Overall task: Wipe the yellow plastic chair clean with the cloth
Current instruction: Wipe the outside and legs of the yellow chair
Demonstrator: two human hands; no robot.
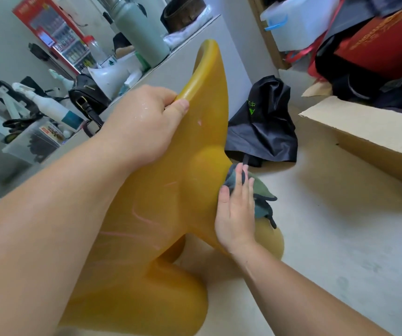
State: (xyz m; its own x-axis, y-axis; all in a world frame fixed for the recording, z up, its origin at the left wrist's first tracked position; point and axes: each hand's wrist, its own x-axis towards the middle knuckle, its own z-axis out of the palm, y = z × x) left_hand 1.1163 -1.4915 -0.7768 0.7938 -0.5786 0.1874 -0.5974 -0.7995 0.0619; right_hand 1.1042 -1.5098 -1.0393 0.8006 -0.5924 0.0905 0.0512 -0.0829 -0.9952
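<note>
The yellow plastic chair (170, 190) fills the middle of the head view, tipped so its smooth moulded back faces me. My left hand (141, 124) grips the chair's rolled rim near the top, thumb over the edge. My right hand (236, 212) lies at the chair's right edge with straight fingers and presses a dark green-grey cloth (260, 195) against it. Part of the cloth bunches out past my fingers. Pale scuff lines mark the yellow surface.
A black bag (263, 127) lies on the pale floor behind the chair. An open cardboard box (364, 132) stands at the right. A white counter (187, 61) with a green flask (141, 32), a spray bottle (49, 105) and clutter runs along the left.
</note>
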